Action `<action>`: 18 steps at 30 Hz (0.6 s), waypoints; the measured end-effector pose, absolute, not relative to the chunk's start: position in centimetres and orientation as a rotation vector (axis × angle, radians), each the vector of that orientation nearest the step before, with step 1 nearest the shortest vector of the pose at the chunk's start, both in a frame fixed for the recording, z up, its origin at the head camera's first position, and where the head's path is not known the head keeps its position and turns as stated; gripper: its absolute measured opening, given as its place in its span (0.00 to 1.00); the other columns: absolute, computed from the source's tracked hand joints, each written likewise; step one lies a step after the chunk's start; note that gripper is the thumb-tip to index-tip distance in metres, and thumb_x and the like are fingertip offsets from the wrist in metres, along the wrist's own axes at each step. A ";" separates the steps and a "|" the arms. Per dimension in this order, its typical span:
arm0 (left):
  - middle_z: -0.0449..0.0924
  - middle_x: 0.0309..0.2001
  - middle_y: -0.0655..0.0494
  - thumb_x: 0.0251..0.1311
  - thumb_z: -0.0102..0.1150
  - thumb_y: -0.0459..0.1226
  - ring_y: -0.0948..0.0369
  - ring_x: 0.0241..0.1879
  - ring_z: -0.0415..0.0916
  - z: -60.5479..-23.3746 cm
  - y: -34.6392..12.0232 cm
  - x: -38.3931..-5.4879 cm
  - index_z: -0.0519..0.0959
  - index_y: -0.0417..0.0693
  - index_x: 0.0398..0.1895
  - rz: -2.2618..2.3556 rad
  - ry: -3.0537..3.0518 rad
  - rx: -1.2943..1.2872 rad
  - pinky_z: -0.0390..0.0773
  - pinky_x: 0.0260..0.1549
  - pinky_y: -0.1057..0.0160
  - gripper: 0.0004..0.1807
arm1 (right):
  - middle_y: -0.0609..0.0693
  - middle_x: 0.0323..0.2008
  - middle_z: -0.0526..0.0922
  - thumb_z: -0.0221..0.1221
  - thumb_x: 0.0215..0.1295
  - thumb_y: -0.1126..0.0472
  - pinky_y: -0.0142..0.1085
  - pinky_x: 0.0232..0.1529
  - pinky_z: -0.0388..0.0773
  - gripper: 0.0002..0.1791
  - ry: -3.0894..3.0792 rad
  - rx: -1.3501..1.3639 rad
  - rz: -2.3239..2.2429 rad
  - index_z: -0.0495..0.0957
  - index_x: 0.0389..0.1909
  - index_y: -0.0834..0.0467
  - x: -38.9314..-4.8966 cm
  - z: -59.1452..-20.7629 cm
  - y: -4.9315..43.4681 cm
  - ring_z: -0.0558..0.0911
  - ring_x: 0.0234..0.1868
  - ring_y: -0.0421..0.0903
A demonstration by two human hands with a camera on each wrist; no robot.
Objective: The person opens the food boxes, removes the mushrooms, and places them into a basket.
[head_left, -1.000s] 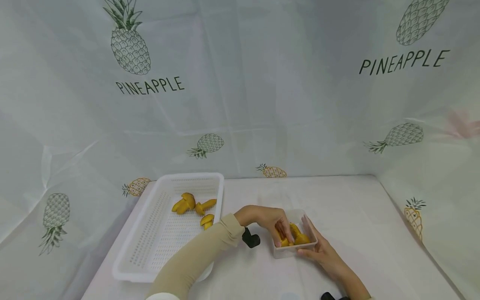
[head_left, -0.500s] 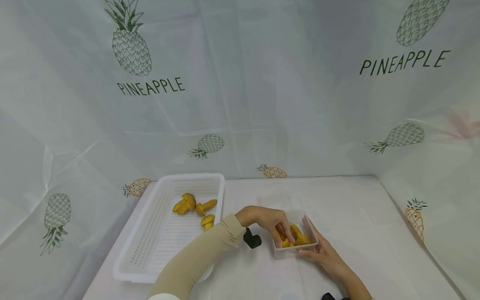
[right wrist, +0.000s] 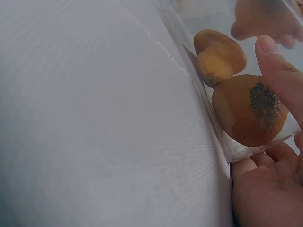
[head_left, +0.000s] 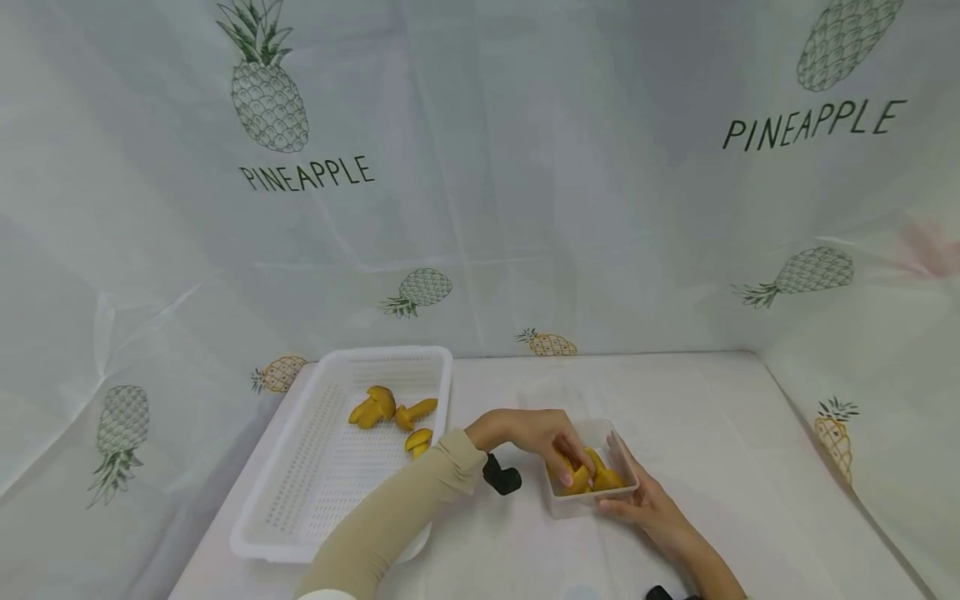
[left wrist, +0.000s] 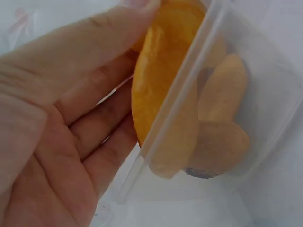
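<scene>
My left hand [head_left: 536,437] reaches over a clear plastic box [head_left: 570,507] and pinches a yellow mushroom [head_left: 577,481] by its side. In the left wrist view that mushroom [left wrist: 163,75] sits between thumb and fingers, partly above the box's rim and partly behind its wall. Another yellow mushroom [head_left: 609,479] lies in the box on the right. Through the wall, the right wrist view shows a mushroom cap [right wrist: 248,111] with a dark patch. My right hand [head_left: 652,508] grips the box's right side, thumb on the front wall and fingers along the far side.
To the left stands a white perforated basket [head_left: 262,533] with several yellow mushrooms [head_left: 372,407], partly hidden by the left sleeve [head_left: 397,508]. Behind the box lies a clear, flat plastic piece [head_left: 551,392]. A pineapple-printed sheet [head_left: 600,208] hangs behind the white table [head_left: 697,417].
My left fingers have shifted slightly right and upward in the box, and the mushroom they pinch now shows more. The right hand stays on the box.
</scene>
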State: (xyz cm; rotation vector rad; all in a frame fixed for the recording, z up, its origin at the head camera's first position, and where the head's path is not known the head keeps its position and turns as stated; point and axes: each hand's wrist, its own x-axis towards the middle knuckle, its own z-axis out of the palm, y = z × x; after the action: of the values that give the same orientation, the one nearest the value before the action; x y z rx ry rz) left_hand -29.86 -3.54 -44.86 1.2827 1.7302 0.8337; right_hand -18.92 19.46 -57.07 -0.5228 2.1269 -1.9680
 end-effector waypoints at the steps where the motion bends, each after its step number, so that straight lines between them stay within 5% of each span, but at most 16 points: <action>1: 0.85 0.49 0.49 0.57 0.68 0.26 0.72 0.46 0.80 -44.8 -3.6 -29.9 0.81 0.29 0.54 0.855 1.729 1.270 0.81 0.47 0.67 0.20 | 0.55 0.79 0.33 0.62 0.66 0.69 0.14 0.61 0.48 0.54 2.132 -0.521 -1.964 0.36 0.81 0.46 -18.9 -57.1 19.5 0.33 0.76 0.57; 18: 0.80 0.59 0.48 0.62 0.65 0.27 0.67 0.55 0.78 -42.0 -5.8 -29.2 0.78 0.34 0.60 1.194 1.807 1.279 0.74 0.59 0.64 0.22 | 0.55 0.79 0.35 0.64 0.65 0.68 0.12 0.57 0.48 0.55 2.185 -0.472 -1.928 0.38 0.81 0.43 -18.8 -56.8 19.6 0.33 0.76 0.62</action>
State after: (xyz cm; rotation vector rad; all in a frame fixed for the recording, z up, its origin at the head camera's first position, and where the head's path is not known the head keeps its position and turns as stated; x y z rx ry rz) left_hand -29.23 -5.80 -42.01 1.2787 1.8070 1.1937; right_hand -18.85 19.58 -56.79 -0.4717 2.1845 -1.9280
